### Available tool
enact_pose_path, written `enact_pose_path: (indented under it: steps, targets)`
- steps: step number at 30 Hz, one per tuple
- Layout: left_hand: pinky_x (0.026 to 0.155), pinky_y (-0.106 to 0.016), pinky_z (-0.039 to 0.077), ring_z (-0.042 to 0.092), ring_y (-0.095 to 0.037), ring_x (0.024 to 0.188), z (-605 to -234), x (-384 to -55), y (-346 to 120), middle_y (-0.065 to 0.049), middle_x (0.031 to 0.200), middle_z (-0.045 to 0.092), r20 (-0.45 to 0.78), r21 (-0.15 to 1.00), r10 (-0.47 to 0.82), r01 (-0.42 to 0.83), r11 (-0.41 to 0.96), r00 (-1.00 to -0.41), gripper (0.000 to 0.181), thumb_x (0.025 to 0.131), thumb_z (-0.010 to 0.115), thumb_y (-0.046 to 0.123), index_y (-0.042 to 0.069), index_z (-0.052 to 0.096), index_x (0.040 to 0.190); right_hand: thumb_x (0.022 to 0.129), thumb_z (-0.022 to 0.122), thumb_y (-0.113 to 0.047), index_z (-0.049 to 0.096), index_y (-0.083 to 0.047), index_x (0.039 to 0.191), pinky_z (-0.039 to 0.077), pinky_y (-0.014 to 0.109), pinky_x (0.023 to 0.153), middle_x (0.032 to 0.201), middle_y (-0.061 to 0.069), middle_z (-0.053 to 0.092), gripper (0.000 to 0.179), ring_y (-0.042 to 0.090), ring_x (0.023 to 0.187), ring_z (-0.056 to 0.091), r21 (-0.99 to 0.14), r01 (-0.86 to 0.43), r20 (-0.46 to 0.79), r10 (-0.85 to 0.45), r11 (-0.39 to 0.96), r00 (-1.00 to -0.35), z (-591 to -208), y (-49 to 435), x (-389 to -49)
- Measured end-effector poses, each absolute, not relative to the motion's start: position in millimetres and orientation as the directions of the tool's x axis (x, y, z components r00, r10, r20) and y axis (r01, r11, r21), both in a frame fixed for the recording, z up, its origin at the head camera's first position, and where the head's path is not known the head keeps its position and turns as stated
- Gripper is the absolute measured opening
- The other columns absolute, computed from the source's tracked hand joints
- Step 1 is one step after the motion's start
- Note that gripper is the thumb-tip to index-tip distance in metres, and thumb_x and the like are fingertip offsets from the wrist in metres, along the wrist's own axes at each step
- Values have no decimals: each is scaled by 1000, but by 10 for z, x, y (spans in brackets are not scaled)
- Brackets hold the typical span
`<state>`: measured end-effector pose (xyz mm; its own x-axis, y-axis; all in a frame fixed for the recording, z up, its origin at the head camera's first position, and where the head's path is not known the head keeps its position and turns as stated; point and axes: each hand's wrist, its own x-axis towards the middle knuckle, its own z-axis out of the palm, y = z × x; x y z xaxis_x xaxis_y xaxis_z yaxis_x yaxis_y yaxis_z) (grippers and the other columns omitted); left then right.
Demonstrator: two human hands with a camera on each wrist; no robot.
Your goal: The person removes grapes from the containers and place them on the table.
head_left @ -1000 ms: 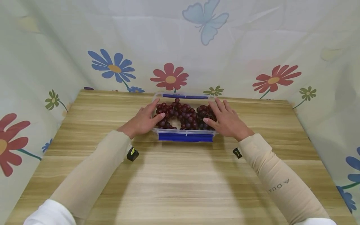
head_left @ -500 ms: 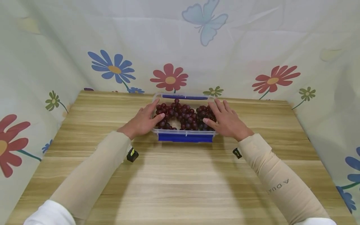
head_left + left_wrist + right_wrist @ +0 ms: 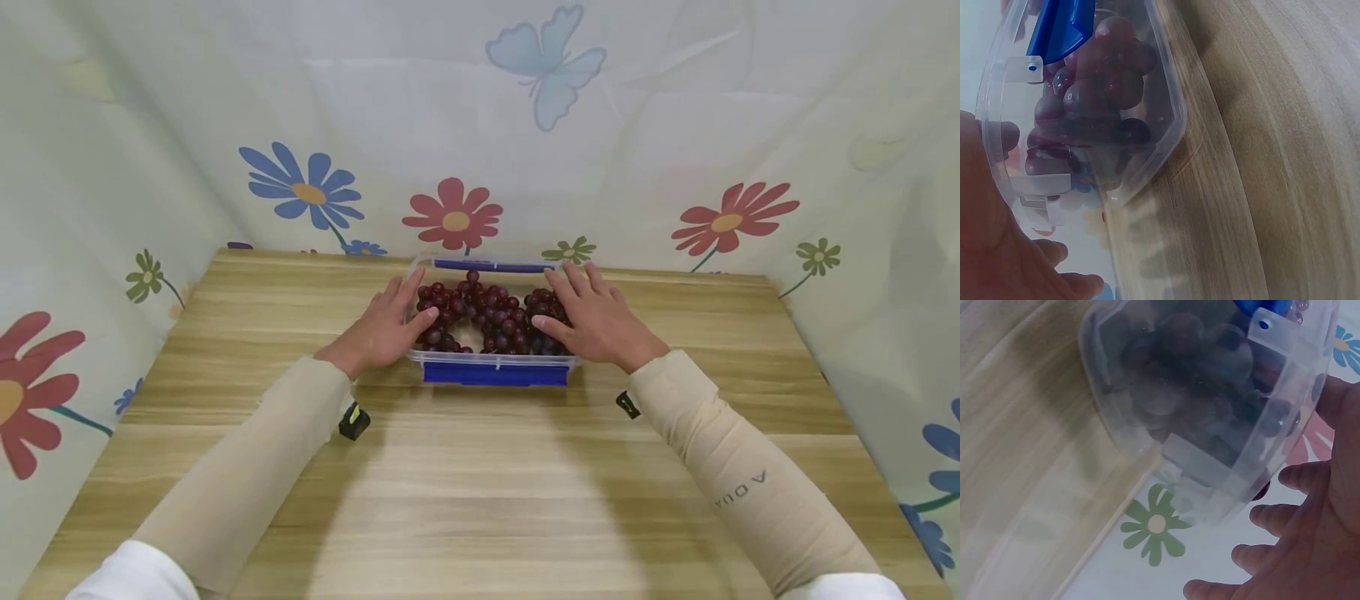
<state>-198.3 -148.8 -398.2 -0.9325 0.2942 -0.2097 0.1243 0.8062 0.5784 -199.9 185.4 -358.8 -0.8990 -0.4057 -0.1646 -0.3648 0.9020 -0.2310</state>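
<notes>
A white curtain (image 3: 645, 150) printed with flowers and a blue butterfly rises behind and around the wood-grain table (image 3: 480, 500). Over the tabletop reach two beige sleeves, the left sleeve (image 3: 232, 475) from seven o'clock, the right sleeve (image 3: 735, 458) from five. The clear plastic food container (image 3: 495, 359) sits at the table's twelve o'clock, just inside the far edge. Clusters of dark red grapes (image 3: 506, 321) lie in it around a gap at eight o'clock. At its three o'clock, the right hand (image 3: 600, 325) is unclenched, fingers extended, thumb over the grapes; at nine, the left hand (image 3: 378, 329) is likewise ungripping, thumb reaching inward. Whether either presses the rim, I cannot tell. Blue latches mark twelve (image 3: 495, 266) and six (image 3: 495, 374). Small black devices show below the cuffs, at eight (image 3: 354, 422) and four (image 3: 627, 405) from the container.
</notes>
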Motion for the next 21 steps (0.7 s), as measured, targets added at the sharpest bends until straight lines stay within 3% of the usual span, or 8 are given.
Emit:
enact_pose_path:
  steps: [15, 21]
  targets:
    - [125, -72, 13, 2, -55, 159, -3973, -1962, -1482, -21, 176, -5, -204, 562, 288, 129, 817, -936, 76, 109, 30, 61, 31, -8, 168, 108, 42, -59, 7, -19, 169, 12, 70, 127, 177, 14, 2, 81, 42, 163, -6, -147, -421, -205, -444, 895, -872, -3477, 1623, -2056]
    - [129, -65, 9, 0, -45, 163, -4000, -1971, -1478, -18, 176, -3, -192, 596, 298, 130, 792, -935, 75, 110, 32, 56, 27, -5, 169, 107, 40, -62, 7, -20, 169, 13, 66, 128, 177, 13, 4, 81, 42, 163, -2, -124, -449, -228, -466, 885, -855, -3461, 1519, -2078]
